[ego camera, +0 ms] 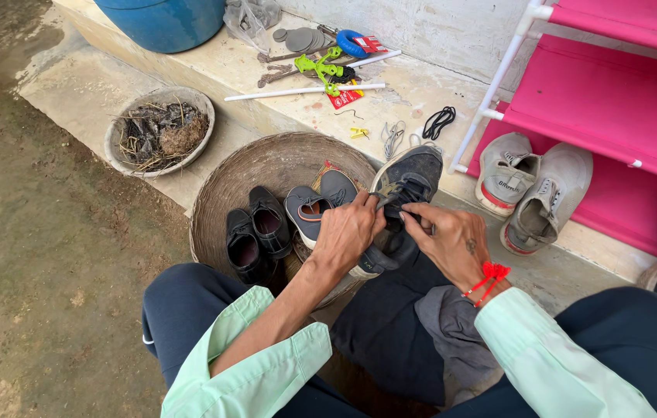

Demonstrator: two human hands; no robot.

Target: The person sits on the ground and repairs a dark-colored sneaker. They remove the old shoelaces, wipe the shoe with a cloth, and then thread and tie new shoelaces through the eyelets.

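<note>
Head view, looking down over the person's lap. Person seated, legs in dark trousers, mint-green sleeves.

Dark sneaker (406, 190): held between both hands just above the lap, toe pointing away from the person toward the concrete step (421, 93), heel end toward the body. The toe half shows clear beyond the fingers; the heel and part of the sole are covered by the hands.

Left hand (348, 232): on the near left side of the sneaker, fingers curled and closed on the upper edge at the shoe opening. The sneaker lies just right of and beyond this hand, touching it.

Right hand (452, 240): on the near right side of the sneaker, thumb and fingers pinched together on the tongue or lace area; exactly what the fingertips grip cannot be told. A red thread band (491, 275) sits on this wrist. The sneaker lies left of and beyond this hand, touching it.

Below the hands, a dark cloth (390, 325) and a grey cloth (460, 333) lie across the lap.

Surroundings:
- Woven round basket (266, 162) directly beyond the left hand, holding a pair of black shoes (257, 232) and a pair of grey slip-on shoes (319, 203); the grey pair sits just left of the held sneaker.
- Pair of pale grey sneakers (533, 190) on the floor to the right, beside a pink shoe rack (615, 93).
- Loose laces, black (438, 121) and pale (392, 138), on the step past the sneaker's toe.
- Small basin of dry debris (159, 131) to the far left, well apart.
</note>
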